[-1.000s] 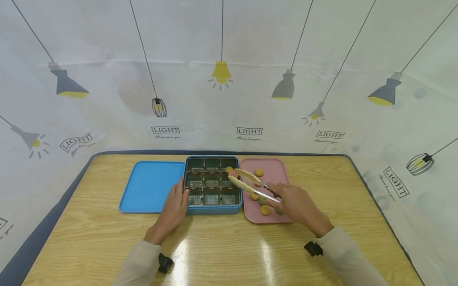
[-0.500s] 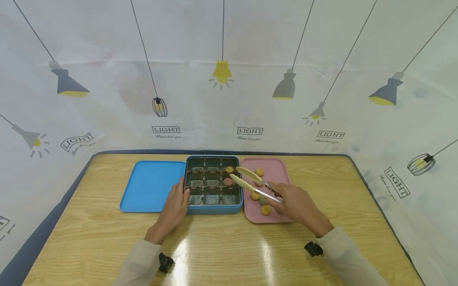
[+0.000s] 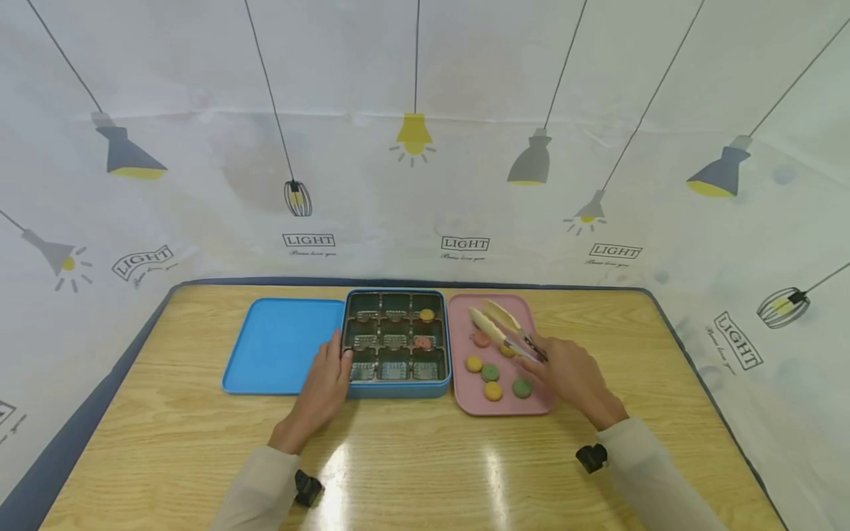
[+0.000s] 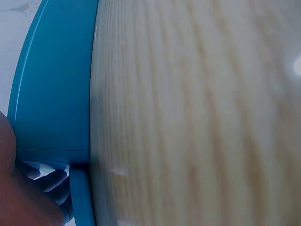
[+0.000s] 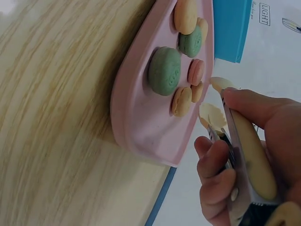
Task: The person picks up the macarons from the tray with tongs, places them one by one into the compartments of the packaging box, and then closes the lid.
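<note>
My right hand grips a pair of tongs with cream tips, which stand apart over the far part of the pink tray. Several macarons lie on that tray, among them a green macaron, a yellow macaron and a pink macaron. Left of the tray, a blue box bears a clear insert with compartments in rows. A yellow macaron occupies its far right compartment, and a pink macaron the one nearer. My left hand rests along the box's left side, fingers straight, thumb at the rim.
A flat blue lid lies left of the box, close beside the left hand. All stand on a wooden table whose far edge meets a wall covering printed with lamps.
The tongs have let go of the pink macaron, which now sits in the box's middle right compartment. My right hand has drawn the tongs rightward over the tray. The left hand stays put.
</note>
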`<state>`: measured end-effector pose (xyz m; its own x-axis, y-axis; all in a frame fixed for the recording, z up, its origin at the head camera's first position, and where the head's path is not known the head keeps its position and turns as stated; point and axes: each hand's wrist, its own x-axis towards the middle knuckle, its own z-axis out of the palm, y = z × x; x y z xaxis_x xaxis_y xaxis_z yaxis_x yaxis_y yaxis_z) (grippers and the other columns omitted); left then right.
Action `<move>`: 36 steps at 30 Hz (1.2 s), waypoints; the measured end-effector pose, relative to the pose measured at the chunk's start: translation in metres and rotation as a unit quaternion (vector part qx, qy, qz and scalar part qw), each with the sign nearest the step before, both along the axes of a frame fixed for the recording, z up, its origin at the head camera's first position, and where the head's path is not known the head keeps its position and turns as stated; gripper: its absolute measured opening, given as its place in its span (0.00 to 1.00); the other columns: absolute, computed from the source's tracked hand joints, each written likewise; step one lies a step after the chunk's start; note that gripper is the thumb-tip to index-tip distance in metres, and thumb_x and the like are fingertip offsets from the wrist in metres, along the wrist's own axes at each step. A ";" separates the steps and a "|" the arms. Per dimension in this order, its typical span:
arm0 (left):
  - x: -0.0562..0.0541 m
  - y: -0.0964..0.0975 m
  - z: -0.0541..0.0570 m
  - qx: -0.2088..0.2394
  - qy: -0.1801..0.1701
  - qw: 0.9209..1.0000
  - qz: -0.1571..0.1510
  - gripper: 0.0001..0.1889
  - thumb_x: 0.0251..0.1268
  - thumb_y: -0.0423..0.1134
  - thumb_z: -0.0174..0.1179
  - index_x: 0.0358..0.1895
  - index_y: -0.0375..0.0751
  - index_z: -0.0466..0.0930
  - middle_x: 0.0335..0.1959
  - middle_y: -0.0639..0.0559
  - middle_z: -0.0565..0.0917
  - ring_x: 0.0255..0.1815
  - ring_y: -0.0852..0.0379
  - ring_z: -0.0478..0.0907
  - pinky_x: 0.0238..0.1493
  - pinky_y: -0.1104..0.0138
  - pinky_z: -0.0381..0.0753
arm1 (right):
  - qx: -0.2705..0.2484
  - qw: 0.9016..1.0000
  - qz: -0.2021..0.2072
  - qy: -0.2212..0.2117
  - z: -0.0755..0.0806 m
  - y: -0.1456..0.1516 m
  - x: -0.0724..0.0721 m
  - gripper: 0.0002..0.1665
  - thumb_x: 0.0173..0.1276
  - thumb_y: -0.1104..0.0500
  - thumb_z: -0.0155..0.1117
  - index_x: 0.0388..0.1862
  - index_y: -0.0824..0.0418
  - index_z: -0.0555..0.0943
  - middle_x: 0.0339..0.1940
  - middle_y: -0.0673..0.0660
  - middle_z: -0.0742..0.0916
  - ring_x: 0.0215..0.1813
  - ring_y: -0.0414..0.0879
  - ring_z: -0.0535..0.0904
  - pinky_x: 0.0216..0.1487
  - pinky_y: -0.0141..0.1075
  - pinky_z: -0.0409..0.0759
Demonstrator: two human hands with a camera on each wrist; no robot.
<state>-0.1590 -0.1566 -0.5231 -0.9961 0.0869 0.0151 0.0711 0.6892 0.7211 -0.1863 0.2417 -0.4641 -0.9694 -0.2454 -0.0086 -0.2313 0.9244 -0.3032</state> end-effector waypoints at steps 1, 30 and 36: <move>0.000 0.000 0.000 0.001 0.001 1.000 0.000 0.33 0.84 0.48 0.34 0.79 0.31 0.39 0.76 0.27 0.53 0.76 0.31 0.52 0.72 0.38 0.56 | 0.002 1.000 -0.005 -0.006 0.000 0.000 0.000 0.34 0.69 0.46 0.66 0.66 0.64 0.77 0.17 0.50 0.68 0.20 0.43 0.63 0.19 0.34 0.58; 0.002 0.001 0.002 -0.001 0.002 1.000 -0.001 0.33 0.84 0.47 0.34 0.79 0.29 0.39 0.75 0.26 0.54 0.76 0.31 0.53 0.72 0.38 0.57 | 0.002 0.998 0.041 0.049 0.003 -0.007 0.004 0.17 0.72 0.49 0.64 0.49 0.60 0.83 0.20 0.51 0.77 0.22 0.42 0.68 0.23 0.33 0.64; 0.001 0.001 0.003 0.002 0.000 1.000 0.000 0.33 0.84 0.48 0.34 0.79 0.30 0.39 0.75 0.27 0.54 0.76 0.31 0.52 0.72 0.39 0.57 | -0.027 0.990 0.098 0.098 0.015 -0.024 0.016 0.10 0.69 0.51 0.67 0.41 0.56 0.82 0.18 0.45 0.72 0.20 0.38 0.65 0.22 0.31 0.65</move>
<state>-0.1582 -0.1561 -0.5206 -0.9962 0.0859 0.0150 0.0701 0.6865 0.7238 -0.1699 0.2178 -0.4489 -0.8853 -0.4233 0.1924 -0.4631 0.8399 -0.2829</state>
